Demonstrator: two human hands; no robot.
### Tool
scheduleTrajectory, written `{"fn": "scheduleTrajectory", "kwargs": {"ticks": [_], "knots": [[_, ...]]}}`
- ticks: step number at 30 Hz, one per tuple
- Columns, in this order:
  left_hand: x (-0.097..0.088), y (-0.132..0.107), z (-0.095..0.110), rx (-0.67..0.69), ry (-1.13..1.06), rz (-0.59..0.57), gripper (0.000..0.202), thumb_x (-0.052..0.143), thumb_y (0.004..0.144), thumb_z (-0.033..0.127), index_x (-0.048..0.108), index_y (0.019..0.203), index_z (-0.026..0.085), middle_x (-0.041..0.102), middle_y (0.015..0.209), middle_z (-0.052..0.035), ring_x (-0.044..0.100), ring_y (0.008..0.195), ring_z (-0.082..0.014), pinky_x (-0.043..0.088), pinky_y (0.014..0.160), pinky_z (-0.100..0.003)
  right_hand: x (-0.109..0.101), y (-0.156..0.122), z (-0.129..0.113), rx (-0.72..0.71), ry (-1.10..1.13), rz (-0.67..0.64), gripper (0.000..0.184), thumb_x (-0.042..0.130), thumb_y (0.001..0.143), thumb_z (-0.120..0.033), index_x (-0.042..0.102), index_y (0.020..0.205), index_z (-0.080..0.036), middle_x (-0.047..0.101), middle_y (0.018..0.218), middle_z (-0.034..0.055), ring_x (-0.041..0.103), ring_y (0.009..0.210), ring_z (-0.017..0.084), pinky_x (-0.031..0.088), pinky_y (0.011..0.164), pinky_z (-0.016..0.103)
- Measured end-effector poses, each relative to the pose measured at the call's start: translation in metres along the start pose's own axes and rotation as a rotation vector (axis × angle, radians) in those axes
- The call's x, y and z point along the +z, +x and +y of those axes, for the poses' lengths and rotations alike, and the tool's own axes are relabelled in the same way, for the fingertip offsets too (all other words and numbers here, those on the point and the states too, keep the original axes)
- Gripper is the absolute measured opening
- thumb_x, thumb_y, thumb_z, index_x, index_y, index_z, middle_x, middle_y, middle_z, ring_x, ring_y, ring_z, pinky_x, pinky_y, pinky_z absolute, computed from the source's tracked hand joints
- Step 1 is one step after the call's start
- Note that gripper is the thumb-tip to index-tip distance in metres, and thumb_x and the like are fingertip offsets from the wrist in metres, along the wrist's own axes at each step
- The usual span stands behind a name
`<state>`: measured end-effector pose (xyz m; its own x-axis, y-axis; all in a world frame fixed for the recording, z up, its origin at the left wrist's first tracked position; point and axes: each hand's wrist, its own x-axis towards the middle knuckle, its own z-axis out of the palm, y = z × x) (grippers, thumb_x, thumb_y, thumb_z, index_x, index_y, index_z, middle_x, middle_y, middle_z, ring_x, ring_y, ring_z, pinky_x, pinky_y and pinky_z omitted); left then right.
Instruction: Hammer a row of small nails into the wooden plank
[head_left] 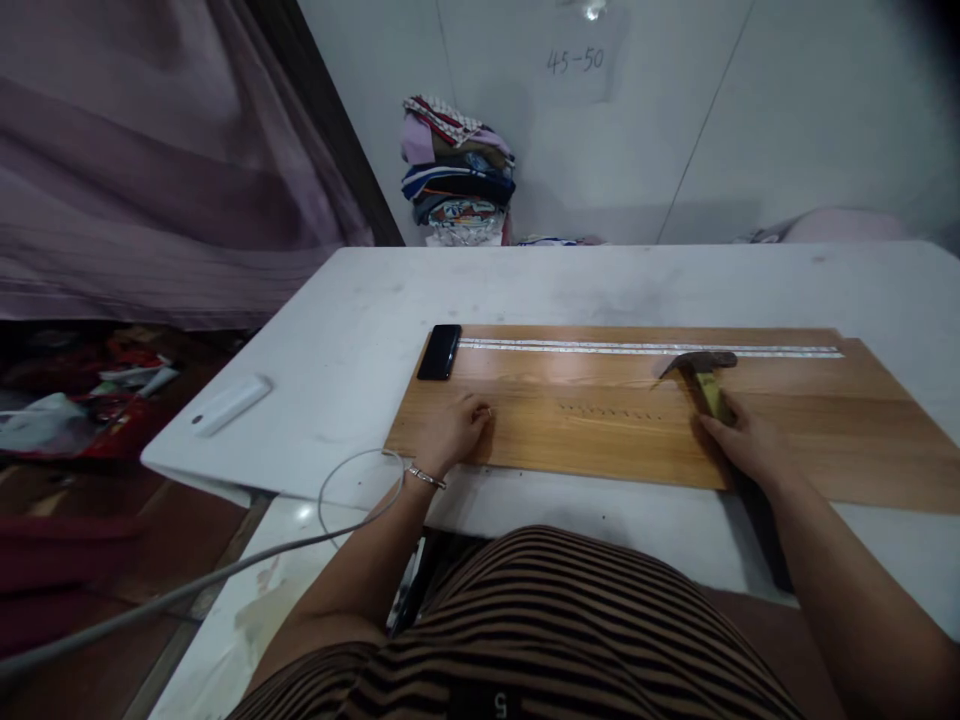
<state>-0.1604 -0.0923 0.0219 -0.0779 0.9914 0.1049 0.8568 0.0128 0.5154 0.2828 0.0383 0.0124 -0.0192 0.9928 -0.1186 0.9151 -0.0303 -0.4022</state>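
My right hand (742, 440) is wrapped around a claw hammer (705, 385), close below its head. The hammer head lies over the wooden board (592, 450), and the dark handle end reaches back past the board's near edge. Over the left part of the board, my left hand (461, 430) is closed with fingertips pinched together; whatever small thing they may hold is too small to name. Between the hands, a row of small dark marks or nails (607, 411) runs along the board. A white measuring strip (570, 347) stretches along the far side.
A black phone (439, 352) rests on the board's far left corner. The white table (360, 330) carries a white oblong device (232, 404) at left. A grey cable (247, 555) loops near my left wrist. Folded clothes (459, 175) are stacked against the wall behind.
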Motion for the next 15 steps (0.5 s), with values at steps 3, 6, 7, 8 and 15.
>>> {"fn": "scheduleTrajectory", "kwargs": {"ticks": [3, 6, 7, 8, 15], "knots": [[-0.008, 0.002, 0.000, 0.115, 0.100, -0.132, 0.025, 0.046, 0.089, 0.013, 0.069, 0.098, 0.017, 0.065, 0.101, -0.0067, 0.061, 0.088, -0.0166, 0.048, 0.081, -0.029, 0.002, 0.002, 0.002, -0.008, -0.005, -0.002, 0.072, 0.052, 0.082, -0.054, 0.045, 0.142, -0.014, 0.067, 0.104, 0.0189, 0.064, 0.096, 0.036, 0.049, 0.077, 0.045], [-0.019, 0.011, 0.004, 0.233, 0.279, -0.274, 0.027, 0.045, 0.088, 0.009, 0.070, 0.097, 0.015, 0.066, 0.100, -0.0092, 0.062, 0.085, -0.0175, 0.047, 0.079, -0.029, 0.005, 0.004, 0.004, -0.023, 0.005, 0.024, 0.072, 0.053, 0.082, -0.054, 0.045, 0.142, -0.015, 0.067, 0.108, 0.0186, 0.063, 0.099, 0.035, 0.049, 0.078, 0.044], [-0.023, 0.016, 0.005, 0.270, 0.344, -0.313, 0.025, 0.045, 0.088, 0.009, 0.070, 0.095, 0.014, 0.066, 0.098, -0.0100, 0.061, 0.086, -0.0185, 0.046, 0.078, -0.030, 0.006, 0.004, 0.004, -0.025, 0.010, 0.030, 0.071, 0.053, 0.082, -0.054, 0.045, 0.141, -0.015, 0.067, 0.109, 0.0183, 0.063, 0.100, 0.035, 0.049, 0.079, 0.043], [-0.026, 0.020, 0.007, 0.313, 0.390, -0.347, 0.025, 0.045, 0.089, 0.010, 0.069, 0.092, 0.013, 0.066, 0.096, -0.0109, 0.061, 0.087, -0.0198, 0.046, 0.078, -0.030, 0.006, 0.004, 0.004, -0.021, 0.012, 0.032, 0.070, 0.054, 0.082, -0.053, 0.046, 0.141, -0.016, 0.067, 0.111, 0.0179, 0.063, 0.101, 0.034, 0.049, 0.080, 0.042], [-0.031, 0.047, 0.009, 0.341, 0.501, -0.474, 0.025, 0.041, 0.091, 0.013, 0.065, 0.086, 0.009, 0.069, 0.087, -0.0136, 0.063, 0.077, -0.0197, 0.046, 0.072, -0.030, 0.005, 0.001, -0.007, -0.070, 0.061, 0.058, 0.062, 0.055, 0.083, -0.042, 0.047, 0.139, -0.017, 0.065, 0.120, 0.0143, 0.062, 0.107, 0.029, 0.048, 0.088, 0.036]]}}
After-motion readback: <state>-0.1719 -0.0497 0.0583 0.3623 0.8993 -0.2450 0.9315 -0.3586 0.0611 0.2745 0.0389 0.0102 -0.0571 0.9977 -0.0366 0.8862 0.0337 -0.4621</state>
